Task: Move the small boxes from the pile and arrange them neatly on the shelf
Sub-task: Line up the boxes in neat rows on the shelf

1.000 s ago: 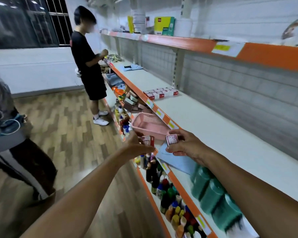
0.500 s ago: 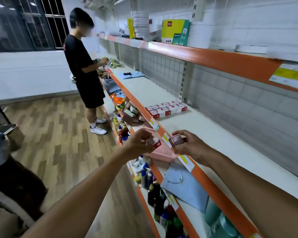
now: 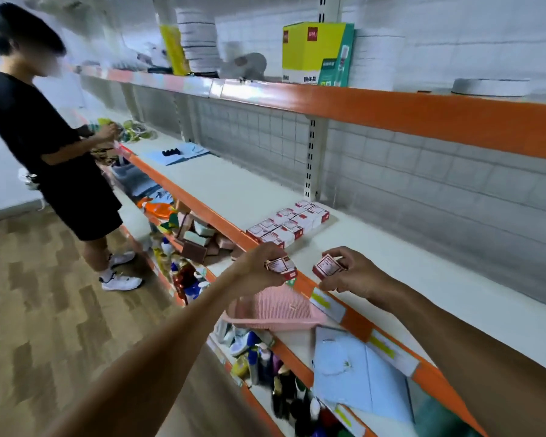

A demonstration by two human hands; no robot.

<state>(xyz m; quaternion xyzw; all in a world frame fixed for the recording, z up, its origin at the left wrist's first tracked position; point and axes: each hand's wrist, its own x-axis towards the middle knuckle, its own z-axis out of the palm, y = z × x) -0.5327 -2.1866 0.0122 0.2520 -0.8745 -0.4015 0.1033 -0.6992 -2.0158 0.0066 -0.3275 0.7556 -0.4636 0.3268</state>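
Note:
My left hand (image 3: 259, 269) grips a small red-and-white box (image 3: 281, 267) just above the orange front edge of the middle shelf (image 3: 391, 257). My right hand (image 3: 350, 274) pinches a second small box (image 3: 327, 266) beside it, slightly over the shelf. A neat double row of the same small boxes (image 3: 289, 223) lies on the white shelf just beyond both hands. A pink basket (image 3: 275, 307) sits on the lower shelf under my hands; only one tiny item shows inside it.
A person in black (image 3: 54, 146) stands at the shelf to the left. Bottles (image 3: 265, 361) and blue packets (image 3: 356, 370) fill the lower shelves. A yellow-green carton (image 3: 316, 53) and stacked white plates stand on the top shelf. Wood floor lies at left.
My view has moved closer to the row of boxes on the shelf. Both hands, each still holding a box, have come nearer to that row.

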